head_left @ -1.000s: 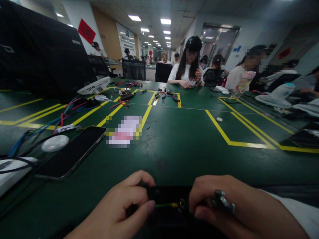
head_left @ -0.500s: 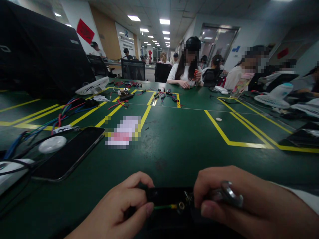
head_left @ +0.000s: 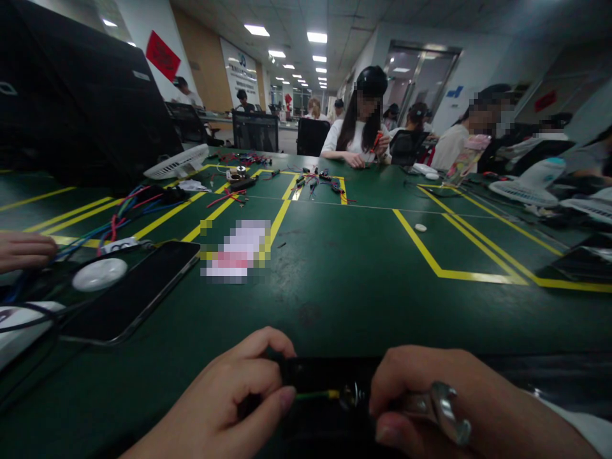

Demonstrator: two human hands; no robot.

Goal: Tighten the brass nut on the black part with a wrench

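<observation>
Left hand: at the near edge of the green table, fingers pressed together, thumb and forefinger pinching a thin green wire just short of its yellow-sleeved end.
Right hand: closed around a small metal wrench, its open end sticking out past the knuckles on the right; the working end toward the wire is hidden behind the fingers.
Work piece: a black block lies between the two hands, touching both; the wire's metal ring end sits against it where the hands meet.
Step in hand, by the look of it: tightening the ring end onto the block with the wrench.
Doing it well: the pinch should stay close to the ring so the wire cannot twist with the fastener; the wrench wants to sit square on the nut and turn in short strokes; the block should rest flat on the table.
Risk: a slipping wrench could kink the wire or round the nut.
Around them: a dark phone and a white round puck lie well apart to the left, beside a tangle of coloured cables.
Others: another person's hand rests at the left edge; seated workers line the far side.
</observation>
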